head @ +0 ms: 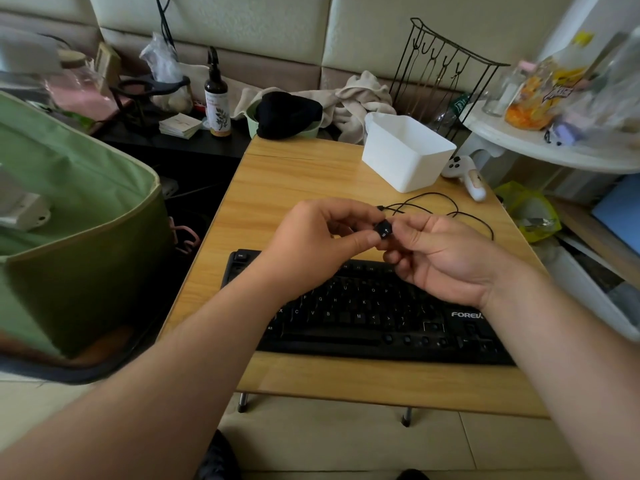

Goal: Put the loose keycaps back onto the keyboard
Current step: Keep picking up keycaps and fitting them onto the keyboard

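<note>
I see both hands raised above the keyboard (pixel 363 310), which lies on the bench (pixel 294 188). The left hand (pixel 322 237) and right hand (pixel 440 258) meet, their fingers pinching one black keycap (pixel 383 230) between them. The white bin (pixel 405 152) sits beyond the fingers.

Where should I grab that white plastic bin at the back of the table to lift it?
Take the white bin by its open top rim, coming from above, fingers over the near long wall. It stands upright, mouth up, with its near walls clear of other things. The cable lies just in front, so lift straight up. This is a judgement.
</note>
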The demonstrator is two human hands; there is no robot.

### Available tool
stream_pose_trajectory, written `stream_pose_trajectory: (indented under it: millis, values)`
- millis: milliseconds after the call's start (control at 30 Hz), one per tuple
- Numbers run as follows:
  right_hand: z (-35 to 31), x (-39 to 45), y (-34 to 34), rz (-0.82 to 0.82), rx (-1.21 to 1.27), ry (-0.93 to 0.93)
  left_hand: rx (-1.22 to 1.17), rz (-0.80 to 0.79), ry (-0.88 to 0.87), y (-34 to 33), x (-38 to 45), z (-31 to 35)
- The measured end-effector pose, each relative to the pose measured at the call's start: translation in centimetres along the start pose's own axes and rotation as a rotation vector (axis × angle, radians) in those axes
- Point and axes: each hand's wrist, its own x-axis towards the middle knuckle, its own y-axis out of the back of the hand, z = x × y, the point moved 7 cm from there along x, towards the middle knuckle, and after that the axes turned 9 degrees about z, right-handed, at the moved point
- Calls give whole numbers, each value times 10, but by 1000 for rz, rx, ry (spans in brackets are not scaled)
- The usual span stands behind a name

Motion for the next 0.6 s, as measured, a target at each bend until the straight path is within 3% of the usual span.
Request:
stream_pose_trajectory:
  millis: [367, 467, 600]
  values:
    - [-2, -4, -2, 66, -38, 62, -69, -26, 50, 0, -1, -3]
    - [-9, -3, 1, 136, -121, 178, -66, -46, 94, 0, -3, -4]
    - [-28, -10, 0, 256, -489, 487, -17, -55, 150, 0, -4, -7]
